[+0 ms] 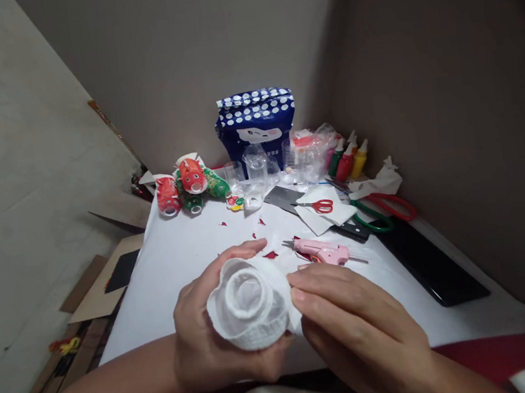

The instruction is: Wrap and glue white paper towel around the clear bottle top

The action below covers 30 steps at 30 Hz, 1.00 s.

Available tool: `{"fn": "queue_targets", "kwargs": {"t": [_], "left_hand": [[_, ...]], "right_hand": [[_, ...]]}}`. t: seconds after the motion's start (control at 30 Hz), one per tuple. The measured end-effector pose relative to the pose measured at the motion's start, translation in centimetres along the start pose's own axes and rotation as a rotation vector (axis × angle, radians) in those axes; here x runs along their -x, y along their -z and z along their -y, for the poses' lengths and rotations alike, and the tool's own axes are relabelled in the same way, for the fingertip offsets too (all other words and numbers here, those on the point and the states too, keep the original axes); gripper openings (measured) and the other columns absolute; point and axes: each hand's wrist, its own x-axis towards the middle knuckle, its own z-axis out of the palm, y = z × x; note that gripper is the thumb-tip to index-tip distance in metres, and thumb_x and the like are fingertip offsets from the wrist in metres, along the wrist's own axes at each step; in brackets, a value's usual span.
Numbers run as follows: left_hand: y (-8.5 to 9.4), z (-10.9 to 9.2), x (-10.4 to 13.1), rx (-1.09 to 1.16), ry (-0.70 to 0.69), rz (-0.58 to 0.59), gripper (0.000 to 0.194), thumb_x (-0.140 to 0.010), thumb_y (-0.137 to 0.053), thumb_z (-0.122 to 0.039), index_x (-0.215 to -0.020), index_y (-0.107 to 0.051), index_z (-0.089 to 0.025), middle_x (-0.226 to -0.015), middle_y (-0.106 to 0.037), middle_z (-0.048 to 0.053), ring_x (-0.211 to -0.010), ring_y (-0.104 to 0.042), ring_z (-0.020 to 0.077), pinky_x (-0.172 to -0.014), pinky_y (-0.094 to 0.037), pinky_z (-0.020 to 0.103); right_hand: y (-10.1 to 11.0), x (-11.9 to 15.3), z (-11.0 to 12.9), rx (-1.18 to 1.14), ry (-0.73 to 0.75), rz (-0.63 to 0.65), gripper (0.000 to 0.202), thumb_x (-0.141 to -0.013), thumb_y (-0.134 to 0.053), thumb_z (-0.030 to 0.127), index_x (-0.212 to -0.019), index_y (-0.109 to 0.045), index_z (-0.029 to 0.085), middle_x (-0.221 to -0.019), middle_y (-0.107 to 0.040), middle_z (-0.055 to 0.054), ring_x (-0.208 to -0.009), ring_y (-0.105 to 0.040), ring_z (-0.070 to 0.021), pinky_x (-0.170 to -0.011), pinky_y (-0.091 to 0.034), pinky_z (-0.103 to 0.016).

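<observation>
My left hand [224,348] is wrapped round a white, thin-walled object [256,341] with a ruffled outer edge and a round ring inside its opening, which faces the camera. The fingers and thumb of my right hand [360,331] pinch the white material at the object's right side. Just beyond my hands, a pink glue gun [321,250] lies on the white-covered table [184,257], its nozzle toward the left. Small dark red scraps [270,255] lie near it.
Red and green dragon-like figures [193,174] stand at the back left. A blue bag [258,130] and clear plastic cups [256,168] are at the back. Paint bottles [345,162], red-handled scissors [322,206], larger scissors [392,206] and a black flat object [430,260] occupy the right.
</observation>
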Motion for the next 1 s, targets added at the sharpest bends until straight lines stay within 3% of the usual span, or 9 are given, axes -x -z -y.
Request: {"fn": "queue_targets", "kwargs": {"t": [0.13,0.3,0.43,0.53,0.63,0.73,0.83,1.0], "left_hand": [[-0.2,0.1,0.5,0.014,0.048,-0.061,0.070,-0.056,-0.079,-0.020,-0.121,-0.054,-0.022,-0.122,-0.068,0.004,-0.111,-0.067,0.0237,-0.094,-0.055,0.026],[-0.1,1.2,0.8,0.144,0.037,-0.073,0.080,-0.059,-0.081,-0.014,-0.132,-0.050,-0.025,-0.136,-0.060,0.002,-0.127,-0.056,0.0204,-0.109,-0.043,0.024],[-0.9,2.1,1.2,0.347,0.112,-0.050,0.094,-0.064,-0.085,-0.027,-0.145,-0.037,-0.031,-0.150,-0.046,0.003,-0.141,-0.040,0.0251,-0.118,-0.033,0.035],[-1.4,2.4,1.5,0.488,0.151,-0.040,0.107,-0.066,-0.085,-0.038,-0.152,-0.021,-0.035,-0.159,-0.031,0.006,-0.144,-0.034,0.0284,-0.118,-0.032,0.040],[-1.5,2.3,1.5,0.548,0.064,-0.011,0.097,-0.079,-0.072,-0.048,-0.154,-0.013,-0.032,-0.162,-0.024,0.006,-0.149,-0.021,0.0283,-0.121,-0.024,0.040],[-1.1,1.9,1.3,0.510,0.120,0.099,0.088,-0.087,-0.063,-0.034,-0.155,-0.007,-0.031,-0.163,-0.019,0.005,-0.150,-0.014,0.0281,-0.123,-0.014,0.045],[-0.3,1.7,0.6,0.529,0.276,0.207,0.084,-0.085,-0.067,-0.026,-0.153,-0.018,-0.031,-0.160,-0.028,0.006,-0.146,-0.027,0.0307,-0.122,-0.019,0.048],[1.0,1.4,-1.4,0.481,0.352,0.315,0.059,-0.077,-0.075,-0.023,-0.133,-0.055,-0.028,-0.143,-0.055,0.005,-0.134,-0.048,0.0303,-0.116,-0.034,0.042]], "right_hand": [[-0.9,0.0,0.6,-0.037,-0.097,0.027,0.039,-0.083,-0.056,-0.001,-0.120,-0.061,0.010,-0.116,-0.069,-0.016,-0.112,-0.065,-0.0210,-0.092,-0.059,-0.034],[-2.8,0.6,0.7,-0.053,-0.045,-0.017,0.056,-0.074,-0.058,-0.001,-0.130,-0.050,0.001,-0.131,-0.058,-0.025,-0.133,-0.049,-0.0264,-0.109,-0.047,-0.041],[-3.9,1.0,0.2,-0.036,-0.003,-0.002,0.064,-0.076,-0.061,0.003,-0.137,-0.041,0.003,-0.140,-0.052,-0.025,-0.140,-0.040,-0.0279,-0.113,-0.040,-0.048],[-4.1,1.0,0.1,-0.032,-0.012,-0.012,0.068,-0.079,-0.065,0.004,-0.142,-0.038,0.006,-0.146,-0.045,-0.024,-0.140,-0.040,-0.0288,-0.113,-0.040,-0.049],[-4.2,1.1,0.0,-0.094,-0.067,-0.045,0.077,-0.076,-0.067,-0.003,-0.144,-0.036,0.014,-0.151,-0.042,-0.019,-0.139,-0.042,-0.0278,-0.113,-0.039,-0.049],[-4.2,1.3,-0.2,-0.235,-0.202,-0.080,0.077,-0.073,-0.067,-0.006,-0.139,-0.039,0.022,-0.149,-0.045,-0.015,-0.137,-0.045,-0.0295,-0.112,-0.038,-0.055],[-4.0,1.3,-0.7,-0.367,-0.360,-0.126,0.070,-0.072,-0.069,-0.004,-0.131,-0.045,0.026,-0.142,-0.053,-0.012,-0.132,-0.049,-0.0305,-0.109,-0.042,-0.057],[-3.0,1.0,-0.9,-0.578,-0.635,-0.094,0.059,-0.072,-0.075,0.003,-0.117,-0.051,0.032,-0.132,-0.060,-0.004,-0.125,-0.057,-0.0228,-0.110,-0.044,-0.044]]}}
